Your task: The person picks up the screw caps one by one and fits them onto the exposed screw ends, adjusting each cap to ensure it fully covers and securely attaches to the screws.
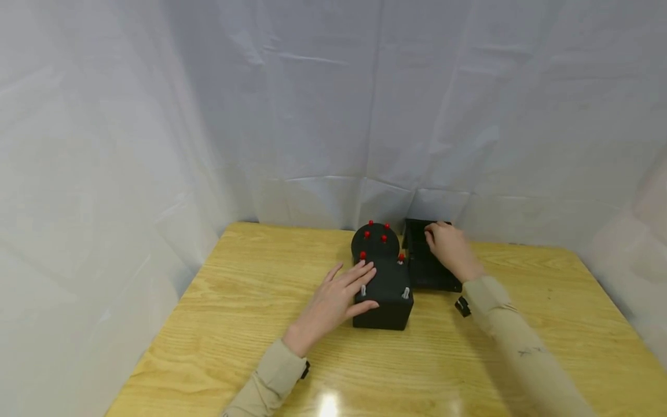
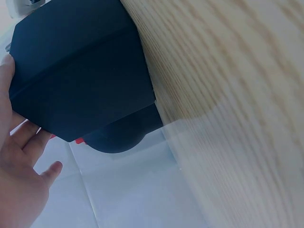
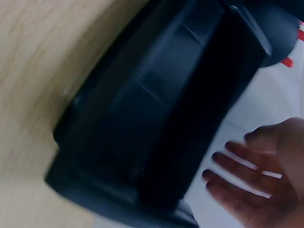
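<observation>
Probably the black box (image 1: pixel 384 289) is stiff and light, best held by its sides; the left hand (image 1: pixel 333 301) rests on it with straight fingers, and the right hand (image 1: pixel 449 248), fingers relaxed, touches the black tray (image 1: pixel 429 272) beside the box.

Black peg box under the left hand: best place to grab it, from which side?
Grip the black box across its flat left and right side walls, low on the square front part, coming from above and the near side. Its top carries upright silver pegs and red pegs, and the black tray crowds its right, so fingers need care there.
</observation>
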